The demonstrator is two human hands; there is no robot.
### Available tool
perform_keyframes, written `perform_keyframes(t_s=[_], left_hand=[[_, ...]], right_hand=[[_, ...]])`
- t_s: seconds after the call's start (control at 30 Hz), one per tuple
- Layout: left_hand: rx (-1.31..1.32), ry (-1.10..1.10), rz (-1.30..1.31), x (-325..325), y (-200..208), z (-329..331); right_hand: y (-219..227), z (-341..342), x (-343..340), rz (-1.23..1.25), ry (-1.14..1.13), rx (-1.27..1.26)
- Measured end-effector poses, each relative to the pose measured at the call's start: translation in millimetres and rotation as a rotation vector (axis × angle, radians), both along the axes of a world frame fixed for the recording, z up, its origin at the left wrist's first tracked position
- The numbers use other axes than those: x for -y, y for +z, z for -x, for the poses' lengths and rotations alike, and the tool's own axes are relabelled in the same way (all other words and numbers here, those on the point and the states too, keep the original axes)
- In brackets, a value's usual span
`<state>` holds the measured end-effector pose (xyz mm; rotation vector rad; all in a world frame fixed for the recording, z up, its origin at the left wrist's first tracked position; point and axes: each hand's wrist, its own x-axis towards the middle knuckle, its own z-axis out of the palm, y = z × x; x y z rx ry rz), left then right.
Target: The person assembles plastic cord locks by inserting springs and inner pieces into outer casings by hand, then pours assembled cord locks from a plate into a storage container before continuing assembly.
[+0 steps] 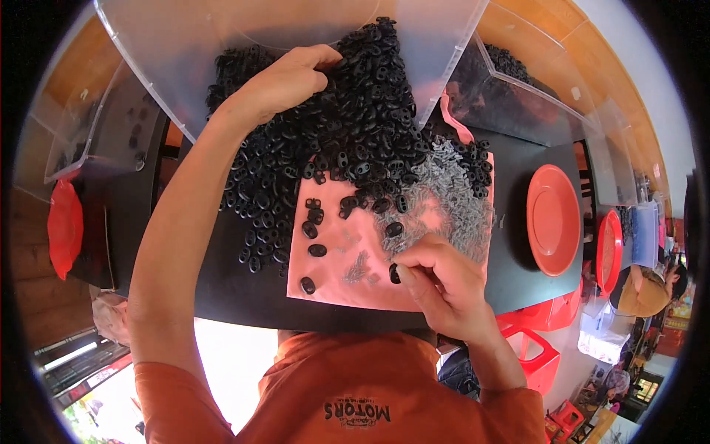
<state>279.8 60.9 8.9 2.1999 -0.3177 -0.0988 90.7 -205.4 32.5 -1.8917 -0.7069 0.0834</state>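
My left hand [285, 81] reaches far forward to a large heap of small black two-hole plastic pieces [333, 111], which look like cord-lock parts. Its fingers are bent in against the heap, and the fingertips are partly hidden. Close to me, my right hand [447, 285] pinches one black oval plastic piece [393, 274] between thumb and fingertips. Below it lies a pink sheet [325, 285]. Several loose black ovals [317, 250] rest on the sheet's left part. Small silvery pieces, seemingly springs [458, 181], are spread over its right side.
A large clear plastic bin [177, 52], tipped toward me, spills the heap onto the dark table [237, 288]. An orange-red plate [553, 220] lies at the right. Another clear bin [510, 103] with black pieces stands at the far right. Red stools [536, 355] are on the floor.
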Motion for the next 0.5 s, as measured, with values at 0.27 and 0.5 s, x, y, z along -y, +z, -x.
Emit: perform_keyframes(t_s=[0.27,0.5], left_hand=[[-0.059,-0.125,0.071,3.1,9.7,41.7],[0.104,-0.235,-0.081,7.2,9.0,92.0]], right_hand=[[-4.5,7.3,-0.4,-0.021,-0.029,0.0],[-7.0,18.3,9.7,-0.031,-0.092,0.003]])
